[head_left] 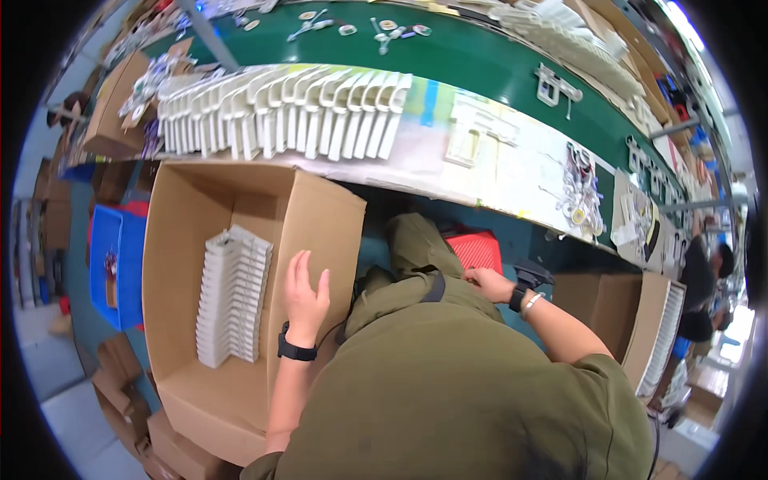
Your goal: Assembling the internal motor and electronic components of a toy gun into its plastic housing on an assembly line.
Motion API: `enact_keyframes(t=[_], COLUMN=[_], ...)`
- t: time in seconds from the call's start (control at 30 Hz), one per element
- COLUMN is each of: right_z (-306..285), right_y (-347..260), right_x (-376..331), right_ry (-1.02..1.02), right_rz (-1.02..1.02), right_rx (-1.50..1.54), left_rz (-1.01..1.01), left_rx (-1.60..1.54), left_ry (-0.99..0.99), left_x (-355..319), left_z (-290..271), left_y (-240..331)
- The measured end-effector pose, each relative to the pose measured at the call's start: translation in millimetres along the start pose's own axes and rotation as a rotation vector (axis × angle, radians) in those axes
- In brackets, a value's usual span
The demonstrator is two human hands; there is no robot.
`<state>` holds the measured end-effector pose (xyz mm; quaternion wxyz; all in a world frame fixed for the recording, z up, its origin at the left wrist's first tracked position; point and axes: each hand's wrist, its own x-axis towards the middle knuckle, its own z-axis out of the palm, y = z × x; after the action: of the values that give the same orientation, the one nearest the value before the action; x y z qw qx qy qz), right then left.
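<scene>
My left hand (304, 294) is raised beside the near-right wall of an open cardboard box (326, 228), its fingers apart and nothing in it. Inside that box a nested stack of white plastic parts (234, 296) stands in a long row. My right hand (490, 285) rests low by my trouser leg, in front of a red plastic seat or bin (476, 250). Its fingers are curled together, and whatever they hold, if anything, is hidden. Across the bench in front, a long row of white plastic parts (280, 112) leans closely packed. A single white part (474, 136) lies flat to their right.
Behind the bench runs a green conveyor belt (480, 68) carrying white gun-shaped parts (554, 86) and small pieces. A blue crate (118, 268) stands left of the box. Another cardboard box (596, 300) is at the right. Bagged small parts (580, 192) lie on the bench.
</scene>
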<state>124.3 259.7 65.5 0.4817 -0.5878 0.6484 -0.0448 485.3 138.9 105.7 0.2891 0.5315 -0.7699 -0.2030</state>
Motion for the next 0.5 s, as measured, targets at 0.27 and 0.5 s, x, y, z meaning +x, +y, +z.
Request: enact_keyframes(t=[0.27, 0.5], right_z=[-55, -130], right_y=[-4, 53], right_x=[-20, 20], right_ry=[0.121, -0.036], right_rz=[0.144, 0.055], right_rx=[0.122, -0.134], left_rz=[0.062, 0.067], left_rx=[-0.371, -0.498], left_ry=[-0.321, -0.445], left_x=[56, 133], left_z=[59, 165], left_y=[53, 89])
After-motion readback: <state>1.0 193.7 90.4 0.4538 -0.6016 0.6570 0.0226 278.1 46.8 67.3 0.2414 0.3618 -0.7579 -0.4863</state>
